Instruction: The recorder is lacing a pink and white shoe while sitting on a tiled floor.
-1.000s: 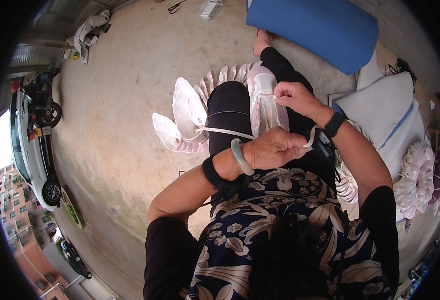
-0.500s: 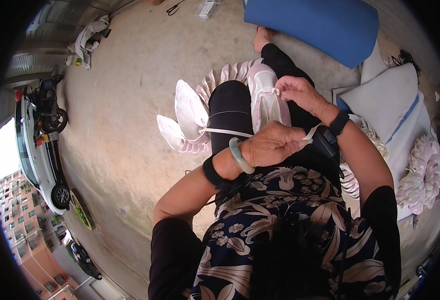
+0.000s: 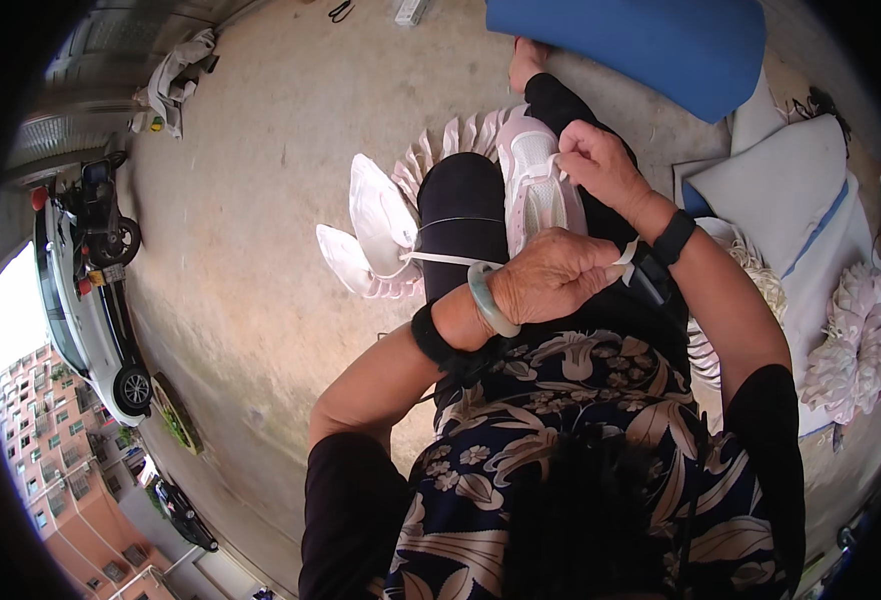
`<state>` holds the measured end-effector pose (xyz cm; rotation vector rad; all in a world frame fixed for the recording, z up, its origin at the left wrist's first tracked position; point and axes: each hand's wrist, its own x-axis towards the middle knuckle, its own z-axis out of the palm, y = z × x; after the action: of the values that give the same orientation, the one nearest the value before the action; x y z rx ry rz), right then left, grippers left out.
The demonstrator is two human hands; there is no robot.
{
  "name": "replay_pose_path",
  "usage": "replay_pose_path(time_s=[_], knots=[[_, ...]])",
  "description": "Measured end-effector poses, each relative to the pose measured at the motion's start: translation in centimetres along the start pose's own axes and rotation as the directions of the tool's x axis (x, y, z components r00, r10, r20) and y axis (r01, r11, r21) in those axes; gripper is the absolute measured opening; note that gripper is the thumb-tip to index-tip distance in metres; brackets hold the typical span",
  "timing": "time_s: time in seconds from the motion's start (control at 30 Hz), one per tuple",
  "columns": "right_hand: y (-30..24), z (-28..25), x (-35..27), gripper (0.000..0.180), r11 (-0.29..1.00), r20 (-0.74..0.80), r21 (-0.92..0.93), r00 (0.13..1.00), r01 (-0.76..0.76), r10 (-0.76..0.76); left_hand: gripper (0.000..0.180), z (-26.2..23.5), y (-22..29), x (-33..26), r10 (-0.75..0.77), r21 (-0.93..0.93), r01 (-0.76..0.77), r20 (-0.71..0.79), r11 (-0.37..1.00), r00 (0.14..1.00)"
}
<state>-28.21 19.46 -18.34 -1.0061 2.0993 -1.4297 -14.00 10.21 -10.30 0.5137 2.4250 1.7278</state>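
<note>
A pink and white shoe upper [image 3: 534, 150] lies along my lap between my knees, its toe pointing away from me. My right hand [image 3: 608, 172] is closed, its thumb and fingertips pinching a white shoelace at the lacing on the upper's right side. Below it, my left hand [image 3: 552, 272] is closed around a white shoelace [image 3: 440, 259]. That lace crosses my left thigh, and a short end sticks out past my left fingertips. Part of the upper is hidden behind my left hand. Several more shoe uppers [image 3: 381, 212] stand in a curved row around my left knee.
A rolled blue mat [image 3: 628, 45] lies ahead by my foot. On the right are a grey-white sheet [image 3: 775, 200] and a heap of pink-white uppers [image 3: 848, 345]. Scissors [image 3: 339, 11] and a power strip [image 3: 410, 11] lie on the far floor. A motorcycle [image 3: 110, 225] and white car [image 3: 90, 330] stand left.
My right hand has risen slightly away from me, still pinching the lace. The left hand has shifted a little forward and right. The whole view has tilted slightly.
</note>
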Motion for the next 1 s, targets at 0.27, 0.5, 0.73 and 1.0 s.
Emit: replay_pose_path(time_s=[0.27,0.5,0.73,1.0], knots=[[0.9,-1.1,-0.8,0.019,0.803,0.408,0.496,0.905,-0.33,0.12,0.012,0.0,0.1,-0.5,-0.064,-0.025,0.065,0.017,0.998,0.998],[2.3,-0.2,-1.1,0.013,0.901,0.266,0.4,0.962,-0.171,0.064,0.008,0.3,-0.2,-0.5,-0.038,-0.058,0.035,-0.056,0.998,0.998],[1.3,0.8,-1.2,0.007,0.943,-0.154,-0.234,0.949,0.235,-0.275,0.003,0.3,-1.1,0.0,0.064,0.185,-0.04,-0.128,0.982,0.99],[0.4,1.0,-1.8,0.01,0.856,-0.245,-0.513,0.943,0.071,-0.225,0.008,0.3,-1.4,-1.5,-0.054,0.045,0.061,-0.142,0.997,0.988]])
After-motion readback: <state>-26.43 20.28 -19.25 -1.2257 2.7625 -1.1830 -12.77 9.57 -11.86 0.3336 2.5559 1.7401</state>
